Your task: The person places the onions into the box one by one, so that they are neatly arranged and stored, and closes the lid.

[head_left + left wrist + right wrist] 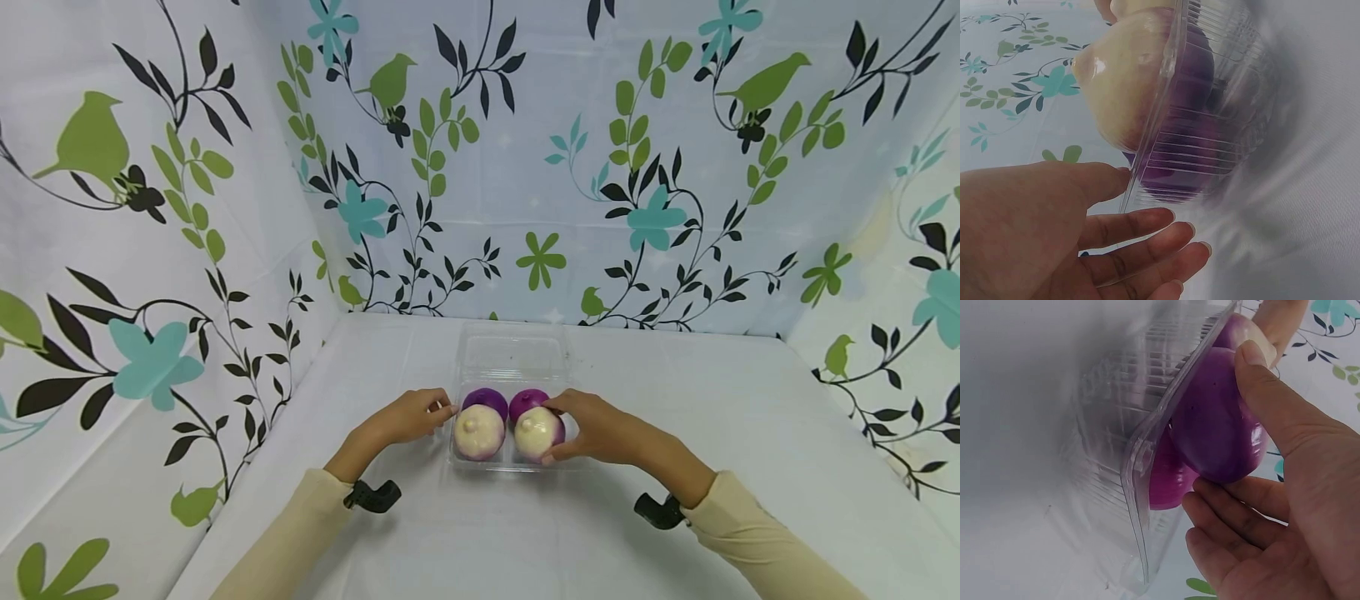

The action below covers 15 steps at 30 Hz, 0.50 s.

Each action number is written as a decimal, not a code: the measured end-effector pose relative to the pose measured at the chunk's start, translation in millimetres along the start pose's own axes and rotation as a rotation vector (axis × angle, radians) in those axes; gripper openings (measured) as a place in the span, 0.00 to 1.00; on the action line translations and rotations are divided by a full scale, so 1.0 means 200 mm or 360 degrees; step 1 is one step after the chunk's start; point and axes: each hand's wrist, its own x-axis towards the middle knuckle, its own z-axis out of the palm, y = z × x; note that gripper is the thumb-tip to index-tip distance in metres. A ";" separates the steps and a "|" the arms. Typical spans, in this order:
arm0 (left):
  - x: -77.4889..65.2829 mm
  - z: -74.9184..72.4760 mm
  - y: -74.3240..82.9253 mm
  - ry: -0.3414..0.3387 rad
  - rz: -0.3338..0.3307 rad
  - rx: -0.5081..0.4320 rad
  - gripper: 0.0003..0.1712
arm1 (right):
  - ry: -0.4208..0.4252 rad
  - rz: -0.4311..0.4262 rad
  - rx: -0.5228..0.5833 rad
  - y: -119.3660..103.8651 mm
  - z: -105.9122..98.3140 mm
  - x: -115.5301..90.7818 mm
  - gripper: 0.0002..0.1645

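Note:
A clear plastic clamshell container [517, 468] holds two round purple onions [486, 399] at the back and two white-and-purple turnips [479, 432] in front. My right hand [607, 429] pinches the right turnip [538, 434], thumb on its pale top side and fingers against its purple flank. In the right wrist view this turnip [1216, 419] sits at the container's rim, leaning over an onion [1169, 472]. At the container's left edge is my left hand [411, 415]. In the left wrist view its thumb [1110, 181] touches the rim, while the other fingers [1147, 228] extend loosely outside it.
The container's clear lid [513, 354] lies folded back behind it on the white tabletop [405, 533]. Cloth walls [525, 167] printed with birds and leaves stand at the back and sides. Each wrist carries a dark camera mount [372, 497].

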 end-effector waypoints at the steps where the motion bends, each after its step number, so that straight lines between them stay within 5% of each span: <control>1: 0.00 0.00 0.00 0.0000 -0.0001 0.0002 0.17 | 0.0003 0.0000 -0.0010 0.00 0.00 0.00 0.52; 15: 0.01 0.01 -0.02 0.0013 -0.0002 0.0004 0.16 | 0.0058 -0.0012 -0.0203 -0.06 0.05 0.03 0.51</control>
